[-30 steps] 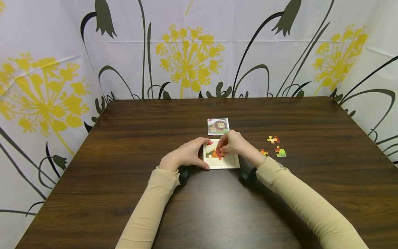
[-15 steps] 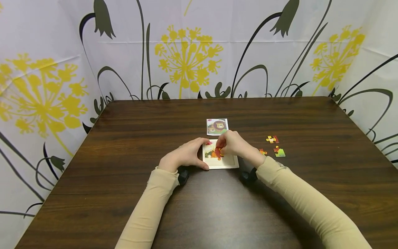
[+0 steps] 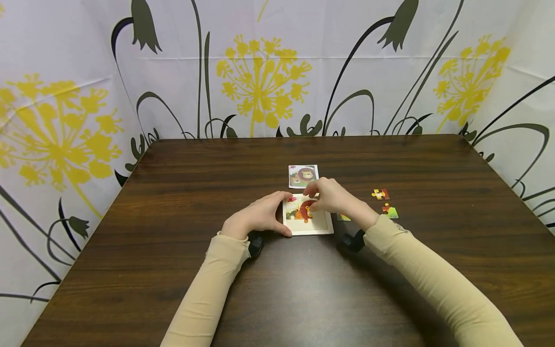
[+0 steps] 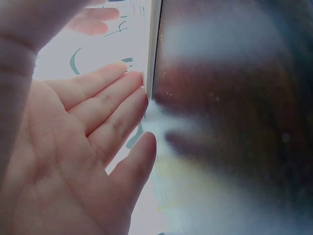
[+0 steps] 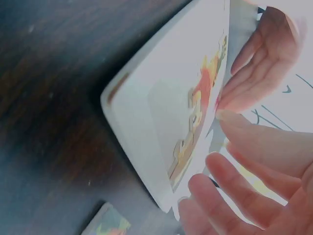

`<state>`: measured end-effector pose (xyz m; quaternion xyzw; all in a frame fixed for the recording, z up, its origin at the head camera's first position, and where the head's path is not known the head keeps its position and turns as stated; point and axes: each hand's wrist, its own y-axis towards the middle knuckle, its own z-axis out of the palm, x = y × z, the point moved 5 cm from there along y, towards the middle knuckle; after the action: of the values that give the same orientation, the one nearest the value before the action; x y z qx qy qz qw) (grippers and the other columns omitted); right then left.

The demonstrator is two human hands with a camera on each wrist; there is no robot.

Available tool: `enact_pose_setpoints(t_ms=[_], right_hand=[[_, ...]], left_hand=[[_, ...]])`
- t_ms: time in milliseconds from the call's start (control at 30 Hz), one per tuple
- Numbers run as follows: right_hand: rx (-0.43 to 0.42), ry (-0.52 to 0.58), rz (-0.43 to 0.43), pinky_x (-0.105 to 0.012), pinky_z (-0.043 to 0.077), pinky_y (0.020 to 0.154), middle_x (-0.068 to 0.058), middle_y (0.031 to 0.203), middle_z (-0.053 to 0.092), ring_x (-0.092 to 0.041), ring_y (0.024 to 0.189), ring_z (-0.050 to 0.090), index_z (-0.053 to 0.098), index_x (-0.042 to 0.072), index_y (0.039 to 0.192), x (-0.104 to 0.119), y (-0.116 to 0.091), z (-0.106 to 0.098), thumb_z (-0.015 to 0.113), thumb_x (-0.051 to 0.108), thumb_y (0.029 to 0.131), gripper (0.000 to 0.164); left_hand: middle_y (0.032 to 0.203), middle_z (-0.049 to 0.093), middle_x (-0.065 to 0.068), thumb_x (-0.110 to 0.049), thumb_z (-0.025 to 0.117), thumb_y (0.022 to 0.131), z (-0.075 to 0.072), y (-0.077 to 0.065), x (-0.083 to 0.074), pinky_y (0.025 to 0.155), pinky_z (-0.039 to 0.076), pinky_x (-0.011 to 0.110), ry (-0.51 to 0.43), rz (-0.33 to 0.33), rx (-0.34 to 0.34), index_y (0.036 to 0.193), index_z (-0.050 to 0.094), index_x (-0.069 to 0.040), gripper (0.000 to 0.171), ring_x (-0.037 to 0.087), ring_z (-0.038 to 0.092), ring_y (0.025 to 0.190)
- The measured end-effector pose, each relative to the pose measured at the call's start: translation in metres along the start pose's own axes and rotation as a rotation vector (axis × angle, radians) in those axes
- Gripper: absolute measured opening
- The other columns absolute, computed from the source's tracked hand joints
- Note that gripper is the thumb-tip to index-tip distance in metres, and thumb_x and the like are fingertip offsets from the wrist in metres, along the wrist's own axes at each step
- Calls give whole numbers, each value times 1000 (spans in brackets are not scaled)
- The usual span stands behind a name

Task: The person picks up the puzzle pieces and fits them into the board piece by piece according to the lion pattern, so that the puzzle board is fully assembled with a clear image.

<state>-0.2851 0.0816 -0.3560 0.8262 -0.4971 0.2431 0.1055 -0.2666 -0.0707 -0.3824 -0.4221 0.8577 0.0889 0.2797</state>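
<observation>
My left hand (image 3: pixel 256 216) rests against the left side of a pale puzzle tray (image 3: pixel 321 226), index finger at its far left corner and thumb at its near one. In the left wrist view the fingers (image 4: pixel 110 110) of this hand are nearly straight. Puzzle pieces with part of an orange and red lion picture (image 3: pixel 305 212) lie in the tray's upper part; its lower part shows bare board. My right hand (image 3: pixel 331 195) is over the tray's upper right, thumb and fingers apart. In the right wrist view nothing sits between its fingers (image 5: pixel 215 193).
A lion picture card (image 3: pixel 303 176) lies just beyond the tray. Loose to the right are a yellow-red piece (image 3: pixel 380 194), a green-red piece (image 3: pixel 389 212) and a green-yellow piece (image 3: pixel 344 217), partly hidden by my right wrist. A flowered curtain (image 3: pixel 260 86) hangs behind the table.
My right hand has let go of the red lion piece, which stays in the tray, and has moved slightly up and right, fingers spreading. My left hand has stayed in place.
</observation>
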Motion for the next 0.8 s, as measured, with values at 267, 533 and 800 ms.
enact_pose_setpoints(t_ms=[267,533,800], right_hand=[[49,-8,32,-40,51,87,-15,111,67,-28,98,62,65,1,114,-9,-5,-5,76,6,73,42],[126,-12,42,-47,47,95,-16,132,56,-35,114,56,53,2,131,-21,-17,-15,74,13,79,57],[146,22,30,-54,40,102,-19,140,47,-42,128,44,45,1,137,-36,-31,-23,75,13,79,66]], left_hand=[[135,49,11,-35,85,66,1,1,1,108,36,38,9,-5,-1,135,41,-2,88,24,47,124],[134,49,12,-35,85,65,0,0,0,107,37,39,26,2,-7,134,42,-2,88,24,47,124],[133,50,11,-34,85,65,1,0,1,107,37,38,29,-2,-10,134,42,-2,87,24,48,123]])
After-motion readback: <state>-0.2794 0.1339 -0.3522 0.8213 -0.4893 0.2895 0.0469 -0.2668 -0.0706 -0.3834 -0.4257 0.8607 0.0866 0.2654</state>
